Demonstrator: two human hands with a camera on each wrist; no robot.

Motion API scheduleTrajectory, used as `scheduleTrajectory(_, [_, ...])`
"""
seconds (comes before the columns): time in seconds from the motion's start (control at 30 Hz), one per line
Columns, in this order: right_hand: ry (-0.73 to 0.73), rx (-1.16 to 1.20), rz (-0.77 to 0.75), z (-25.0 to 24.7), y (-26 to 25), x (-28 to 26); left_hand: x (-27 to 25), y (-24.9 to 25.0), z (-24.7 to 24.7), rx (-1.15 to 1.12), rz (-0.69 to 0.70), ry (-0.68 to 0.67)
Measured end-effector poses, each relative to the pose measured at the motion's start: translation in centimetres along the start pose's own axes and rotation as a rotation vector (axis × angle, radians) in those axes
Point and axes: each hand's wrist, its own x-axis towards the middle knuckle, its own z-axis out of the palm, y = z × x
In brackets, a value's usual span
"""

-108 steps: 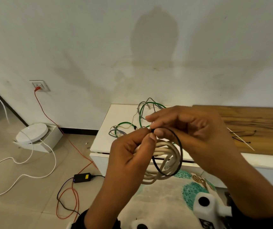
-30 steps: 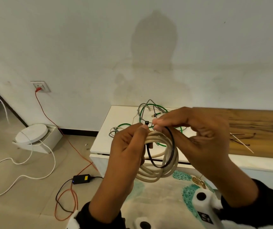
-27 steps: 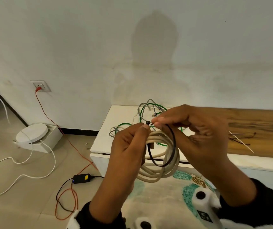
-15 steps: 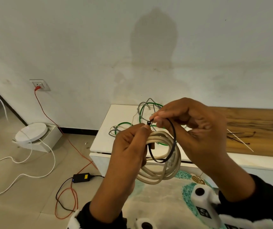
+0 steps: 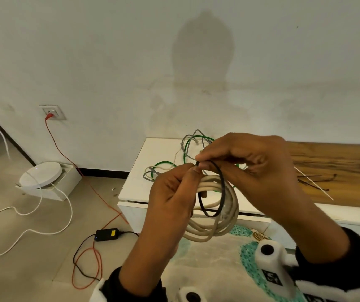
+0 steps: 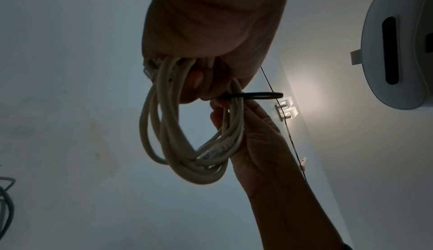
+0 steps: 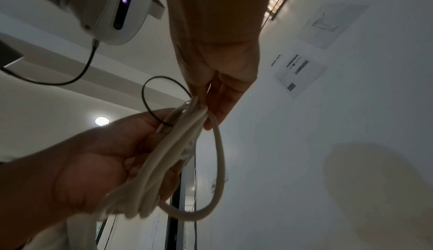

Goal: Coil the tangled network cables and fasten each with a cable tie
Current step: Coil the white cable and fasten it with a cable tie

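Beige cable coil (image 5: 216, 214) wound, held mid-air in front of the counter (image 5: 144, 182). Left hand (image 5: 174, 199): grip curled round the bundle, thumb and forefinger pinching the black cable tie (image 5: 221, 188) at its head. Right hand (image 5: 253, 168): grip pinching the tie beside the head. Tie loops the strands but hangs wide, not cinched. Judgement: first cable nearly fastened; green and grey cables (image 5: 185, 158) lie tangled on the counter, untouched. Spare ties (image 5: 314, 184) well apart to the right. Open air around the coil; counter edge just behind it
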Motion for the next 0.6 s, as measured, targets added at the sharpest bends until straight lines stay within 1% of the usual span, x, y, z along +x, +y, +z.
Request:
scheduleTrajectory(0.1, [-0.127, 0.208, 0.098, -0.5, 0.6, 0.5, -0.2, 0.1, -0.1, -0.085, -0.05, -0.04])
scheduleTrajectory(0.2, [-0.173, 0.306, 0.144, -0.4, 1.5, 0.5, -0.4, 0.1, -0.4, -0.176, -0.139, -0.079])
scheduleTrajectory(0.27, [-0.179, 0.32, 0.145, -0.2, 2.0, 0.3, -0.5, 0.1, -0.4, -0.225, -0.17, -0.108])
scheduleTrajectory(0.37, [-0.177, 0.343, 0.148, 0.2, 2.6, 0.0, -0.5, -0.2, -0.5, -0.29, -0.235, -0.09])
scheduleTrajectory(0.53, [-0.155, 0.321, 0.153, 0.5, 2.9, 0.1, 0.0, -0.8, -0.6, -0.347, -0.25, -0.138])
scheduleTrajectory(0.6, [-0.165, 0.318, 0.184, 0.5, 3.0, 0.2, 0.1, -0.8, -0.7, -0.34, -0.258, -0.149])
